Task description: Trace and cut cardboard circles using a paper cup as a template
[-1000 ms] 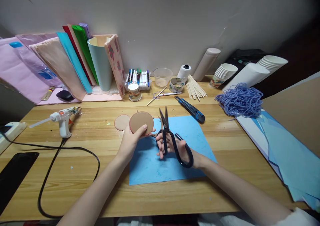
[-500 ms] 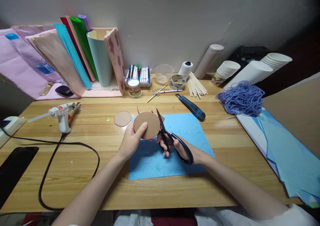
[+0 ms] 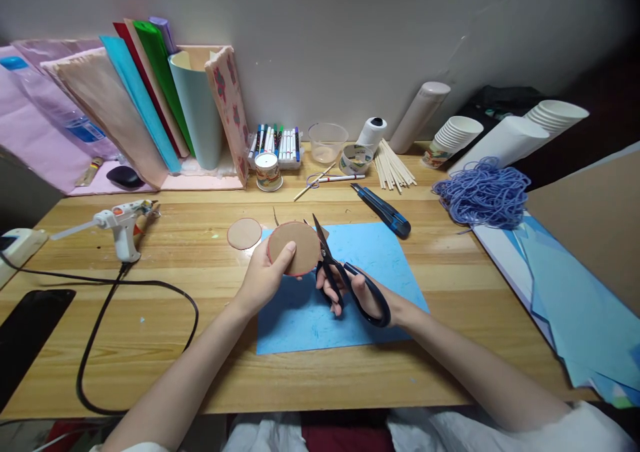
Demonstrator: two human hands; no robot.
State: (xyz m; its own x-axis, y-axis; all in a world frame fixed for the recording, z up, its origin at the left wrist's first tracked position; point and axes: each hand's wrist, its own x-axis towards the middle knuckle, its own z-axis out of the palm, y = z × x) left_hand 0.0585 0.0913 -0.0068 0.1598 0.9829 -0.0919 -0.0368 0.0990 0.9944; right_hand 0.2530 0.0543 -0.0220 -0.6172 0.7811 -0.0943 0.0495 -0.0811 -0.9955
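Note:
My left hand (image 3: 267, 269) grips a round brown cardboard disc (image 3: 300, 245) with a red edge, thumb on top and fingers beneath. In my right hand (image 3: 363, 292) are black-handled scissors (image 3: 327, 259), blades parted at the disc's right edge. Both are held over a blue sheet (image 3: 370, 252) lying on the wooden table. A second cardboard disc (image 3: 245, 233), also red-edged, lies flat just left of the sheet.
A glue gun (image 3: 125, 229) with a looping black cable stands at left. Behind the sheet lie a blue-black cutter (image 3: 383, 211), wooden sticks (image 3: 394, 167) and a paper cup (image 3: 269, 172). Purple cord (image 3: 483, 195) is heaped at right.
The view has shifted slightly. The scissor handles have spread a little wider in my right hand, while my left hand keeps its hold on the disc.

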